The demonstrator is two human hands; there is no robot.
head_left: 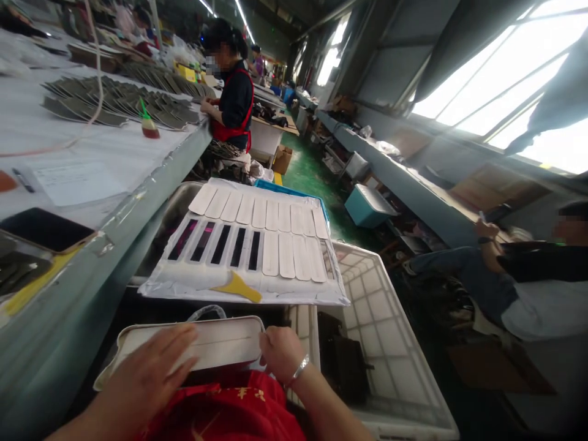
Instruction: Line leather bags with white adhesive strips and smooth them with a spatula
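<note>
Across my lap lies a long cream bag, its near side facing up, with a plastic-wrapped handle looping up behind its far edge. My left hand rests flat on the left half of the bag, fingers stretched out. At the right end, my right hand is closed on the bag's corner; its fingertips are partly hidden. Just beyond the bag is a white-covered board bearing rows of cream oblong panels, several dark strips in pale frames, and a yellow spreader.
To my right stands a white plastic crate with dark items inside. A worktable on the left holds a phone, a glue bottle and fanned grey pieces. One co-worker stands ahead; another person sits at right.
</note>
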